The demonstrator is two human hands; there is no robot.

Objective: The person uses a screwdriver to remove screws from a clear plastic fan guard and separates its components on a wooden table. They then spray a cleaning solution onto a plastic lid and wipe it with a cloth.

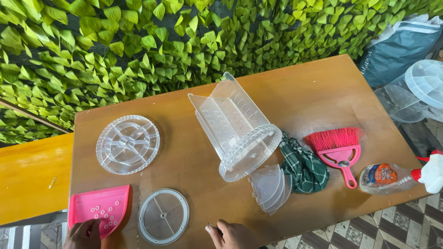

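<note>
Hands at near table [323,87] edge
Left hand [83,234] fingers rest on pink dustpan [99,206], holed, white beads inside; grip unclear. Right hand [233,234] loosely curled, holding nothing, beside clear round disc [164,216]

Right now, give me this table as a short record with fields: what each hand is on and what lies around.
left hand: left hand rests on the pink dustpan at the table's near edge
right hand: right hand on the wooden table, open, holding nothing clearly visible
between hands: flat clear round disc
centre: clear plastic divider rack lying tilted on its round base
left of centre: clear round sectioned tray
right side: clear curved panels, green checked cloth, pink hand brush, spray bottle
</note>
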